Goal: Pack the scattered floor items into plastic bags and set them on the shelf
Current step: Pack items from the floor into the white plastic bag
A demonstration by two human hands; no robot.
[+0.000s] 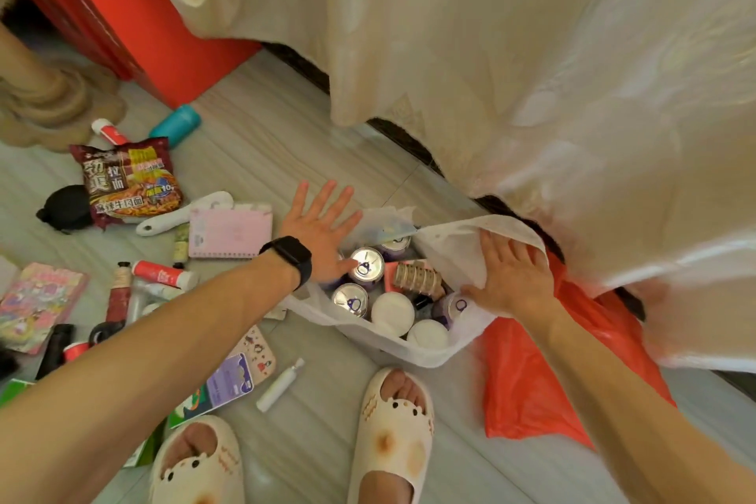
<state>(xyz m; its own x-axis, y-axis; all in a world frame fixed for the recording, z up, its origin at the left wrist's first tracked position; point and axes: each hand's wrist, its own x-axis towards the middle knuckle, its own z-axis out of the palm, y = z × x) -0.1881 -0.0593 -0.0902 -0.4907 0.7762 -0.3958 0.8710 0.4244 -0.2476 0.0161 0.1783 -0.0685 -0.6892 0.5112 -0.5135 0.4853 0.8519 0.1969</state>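
A white plastic bag (446, 248) sits open on the floor in front of the person's feet, holding drink cans (367, 264). The left hand (323, 231) reaches over the cans with fingers spread, while the right hand (511, 274) lies flat on the bag's flap. An orange bag (527, 393) lies just right of it, and a noodle packet (127, 180) lies well left.

Your left hand (323, 229) spreads open over the silver-topped cans (366, 264) standing in the white plastic bag (409, 348), while your right hand (511, 274) lies flat on its raised flap, beside an orange bag (527, 393).
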